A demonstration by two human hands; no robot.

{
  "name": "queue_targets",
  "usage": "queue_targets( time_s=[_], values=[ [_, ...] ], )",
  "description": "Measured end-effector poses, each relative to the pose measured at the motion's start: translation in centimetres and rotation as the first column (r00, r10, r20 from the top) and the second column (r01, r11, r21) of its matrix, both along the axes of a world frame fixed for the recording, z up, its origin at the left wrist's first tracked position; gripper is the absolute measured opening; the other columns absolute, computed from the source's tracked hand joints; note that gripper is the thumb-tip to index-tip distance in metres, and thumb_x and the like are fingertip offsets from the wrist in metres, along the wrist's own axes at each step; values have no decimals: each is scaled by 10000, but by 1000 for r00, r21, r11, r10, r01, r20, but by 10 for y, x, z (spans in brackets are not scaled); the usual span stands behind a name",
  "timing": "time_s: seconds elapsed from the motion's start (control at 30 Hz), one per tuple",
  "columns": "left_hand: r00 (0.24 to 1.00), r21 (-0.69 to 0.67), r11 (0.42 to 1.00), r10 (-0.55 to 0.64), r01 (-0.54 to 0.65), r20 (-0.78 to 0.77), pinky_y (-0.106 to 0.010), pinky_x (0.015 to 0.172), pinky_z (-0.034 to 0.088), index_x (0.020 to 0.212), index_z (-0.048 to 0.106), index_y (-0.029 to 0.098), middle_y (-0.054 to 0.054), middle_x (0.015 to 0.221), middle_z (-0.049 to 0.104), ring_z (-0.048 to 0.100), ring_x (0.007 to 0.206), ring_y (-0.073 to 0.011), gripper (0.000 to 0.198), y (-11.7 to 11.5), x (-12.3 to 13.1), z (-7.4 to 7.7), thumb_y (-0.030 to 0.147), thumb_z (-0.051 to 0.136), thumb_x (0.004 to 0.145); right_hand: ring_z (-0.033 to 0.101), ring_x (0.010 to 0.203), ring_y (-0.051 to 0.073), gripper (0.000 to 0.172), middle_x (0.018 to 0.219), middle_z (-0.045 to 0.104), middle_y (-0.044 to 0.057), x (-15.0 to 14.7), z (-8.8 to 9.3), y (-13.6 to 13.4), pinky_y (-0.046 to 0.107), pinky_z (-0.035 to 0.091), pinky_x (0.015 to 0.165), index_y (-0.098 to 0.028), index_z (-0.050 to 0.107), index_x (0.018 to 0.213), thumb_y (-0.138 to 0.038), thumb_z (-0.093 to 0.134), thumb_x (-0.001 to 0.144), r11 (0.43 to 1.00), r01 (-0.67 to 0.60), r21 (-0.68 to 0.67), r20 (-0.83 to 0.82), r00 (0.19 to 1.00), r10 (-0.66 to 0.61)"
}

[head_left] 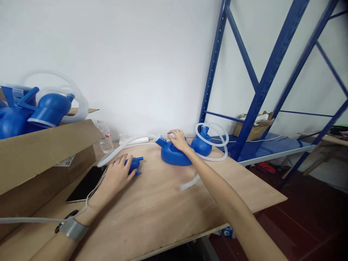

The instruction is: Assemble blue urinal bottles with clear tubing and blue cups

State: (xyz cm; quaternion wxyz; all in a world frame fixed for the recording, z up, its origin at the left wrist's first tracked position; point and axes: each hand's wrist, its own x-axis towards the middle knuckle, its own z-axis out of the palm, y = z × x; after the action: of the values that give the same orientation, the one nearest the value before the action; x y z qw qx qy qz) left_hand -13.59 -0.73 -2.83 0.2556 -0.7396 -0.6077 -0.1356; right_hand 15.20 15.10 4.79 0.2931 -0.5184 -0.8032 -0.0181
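While the left hand (119,172) covers a small blue spouted piece (134,164), the right hand (178,139) tops a blue bottle (174,156)

Both things sit on the surface (152,217), the piece left of the bottle, a translucent hose (111,156) passing behind the piece. Fingers curl over each; whether either grips, I cannot tell. Taking hold seems the step in hand; moving either would call for firm closure, clear of the hose.

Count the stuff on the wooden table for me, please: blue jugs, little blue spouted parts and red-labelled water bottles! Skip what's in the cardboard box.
Blue jugs: 2
Small blue spouted part: 1
Red-labelled water bottle: 1
Total: 4
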Motion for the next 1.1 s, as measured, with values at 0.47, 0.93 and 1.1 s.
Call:
queue_targets(
  time_s=[0.47, 0.93, 1.1],
  values=[
    [854, -144, 962, -129, 231, 504, -423, 975, 508, 1209, 678, 265, -98, 1184, 690, 659, 1101, -333, 592, 1, -10, -2, 695, 646, 804, 602, 1181, 274, 254, 1170, 704, 108, 93, -72, -105, 444, 414, 1096, -244, 695, 1126, -422, 542, 1029, 857, -447, -256, 250, 826, 505],
    [662, -50, 959, -154, 278, 733, -470, 983, 539, 1162, 726, 242, -92, 1238, 731, 672, 1121, -356, 655, -9, -9, 27, 687, 779, 684, 577, 653, 174, 126, 715, 655, -5, 26, -55, -82, 274, 287, 633, -238, 630, 901, -277, 525, 956, 932, -358, -57, 156, 919, 362],
    [716, -115, 936, -171, 332, 677, -472, 979, 542, 1176, 725, 243, -89, 1205, 745, 688, 1076, -339, 687, -9, -11, 22, 706, 792, 673, 569, 620, 166, 155, 690, 658, -9, 35, -66, -82, 266, 275, 617, -221, 644, 944, -293, 508, 967, 928, -371, -25, 127, 920, 371]
  ],
)
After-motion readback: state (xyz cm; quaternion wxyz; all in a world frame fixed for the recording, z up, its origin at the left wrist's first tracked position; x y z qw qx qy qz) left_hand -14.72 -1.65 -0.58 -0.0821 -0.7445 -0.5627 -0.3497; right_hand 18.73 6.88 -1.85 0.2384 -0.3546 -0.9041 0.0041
